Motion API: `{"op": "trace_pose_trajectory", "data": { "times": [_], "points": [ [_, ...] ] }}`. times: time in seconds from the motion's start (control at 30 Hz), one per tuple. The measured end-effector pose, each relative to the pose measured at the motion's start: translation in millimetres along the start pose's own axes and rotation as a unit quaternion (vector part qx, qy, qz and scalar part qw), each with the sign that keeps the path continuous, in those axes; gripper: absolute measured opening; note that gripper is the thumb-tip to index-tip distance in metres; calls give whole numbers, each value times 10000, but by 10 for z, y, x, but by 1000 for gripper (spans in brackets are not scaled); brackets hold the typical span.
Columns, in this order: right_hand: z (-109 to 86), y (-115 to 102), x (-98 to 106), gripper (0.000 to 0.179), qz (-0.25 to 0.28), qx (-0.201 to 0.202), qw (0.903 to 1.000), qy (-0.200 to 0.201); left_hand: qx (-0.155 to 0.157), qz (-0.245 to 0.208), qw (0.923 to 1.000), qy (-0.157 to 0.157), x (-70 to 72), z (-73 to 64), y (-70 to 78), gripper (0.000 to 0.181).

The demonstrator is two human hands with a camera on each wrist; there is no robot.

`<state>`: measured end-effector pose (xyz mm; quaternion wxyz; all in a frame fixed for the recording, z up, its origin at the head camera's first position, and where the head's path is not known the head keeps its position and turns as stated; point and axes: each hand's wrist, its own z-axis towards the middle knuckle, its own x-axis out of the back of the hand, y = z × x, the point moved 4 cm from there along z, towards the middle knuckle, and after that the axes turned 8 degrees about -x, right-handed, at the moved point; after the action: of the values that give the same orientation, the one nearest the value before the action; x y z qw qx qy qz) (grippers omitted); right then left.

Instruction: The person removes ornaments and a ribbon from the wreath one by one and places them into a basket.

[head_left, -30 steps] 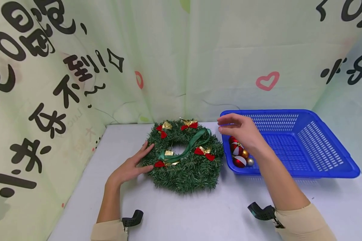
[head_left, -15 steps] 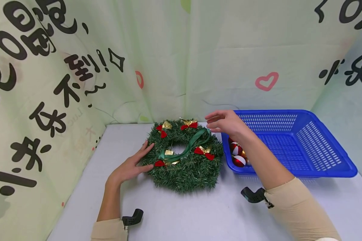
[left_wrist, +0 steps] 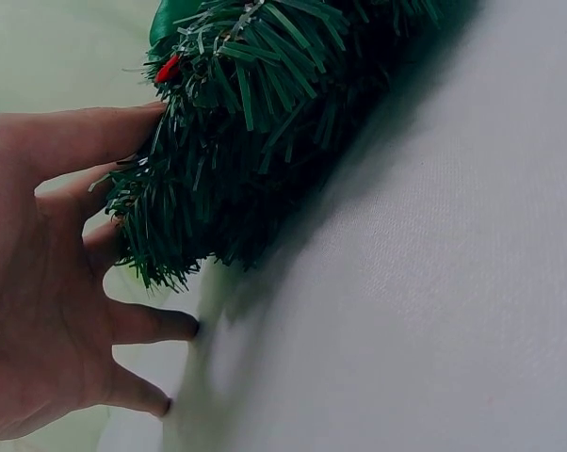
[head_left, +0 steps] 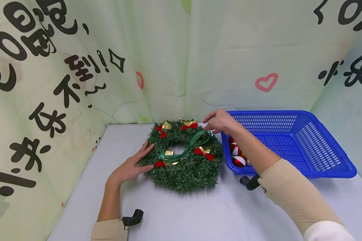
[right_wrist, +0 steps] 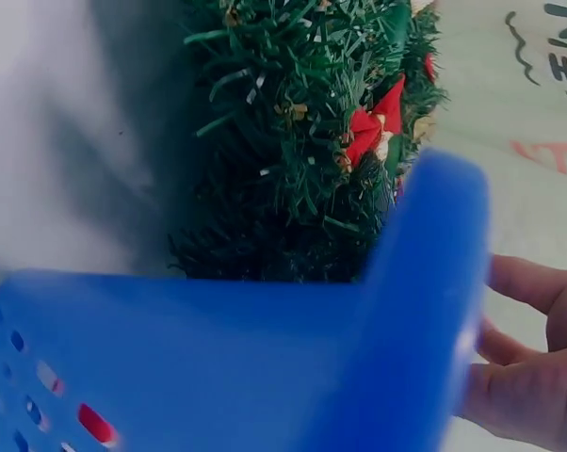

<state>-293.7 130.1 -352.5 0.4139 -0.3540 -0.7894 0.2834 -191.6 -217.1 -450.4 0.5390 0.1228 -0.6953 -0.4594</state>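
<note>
A green wreath (head_left: 187,179) with red and gold bows lies on the table. A green ribbon (head_left: 185,152) crosses its centre hole. My left hand (head_left: 128,170) rests against the wreath's left side, thumb and fingers spread; in the left wrist view the left hand (left_wrist: 48,254) touches the needles with some fingers while the lower two reach down near the table. My right hand (head_left: 218,121) hovers over the wreath's upper right edge, fingers bent and fingertips right at the ribbon's end. In the right wrist view the basket rim partly covers the right hand (right_wrist: 538,377).
A blue plastic basket (head_left: 322,174) stands right of the wreath, beneath my right forearm. Several baubles (head_left: 239,161), red-and-white and gold, lie at its left end. A printed curtain (head_left: 229,60) rises behind and beside the white table (head_left: 181,217).
My right hand has moved left from above the basket to the wreath's upper right edge, lowering a little. My left hand and the wreath have stayed in place.
</note>
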Motion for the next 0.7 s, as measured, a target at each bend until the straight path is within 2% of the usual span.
{"op": "trace_pose_trajectory", "data": {
  "times": [0.23, 0.7],
  "points": [
    [54, -39, -42, 42, -636, -24, 9980, 38, 26, -22, 10000, 20, 8, -12, 6, 83],
    [174, -6, -131, 36, -1012, -150, 9947, 93, 38, -71, 10000, -29, 2, -12, 18, 83]
  ]
}}
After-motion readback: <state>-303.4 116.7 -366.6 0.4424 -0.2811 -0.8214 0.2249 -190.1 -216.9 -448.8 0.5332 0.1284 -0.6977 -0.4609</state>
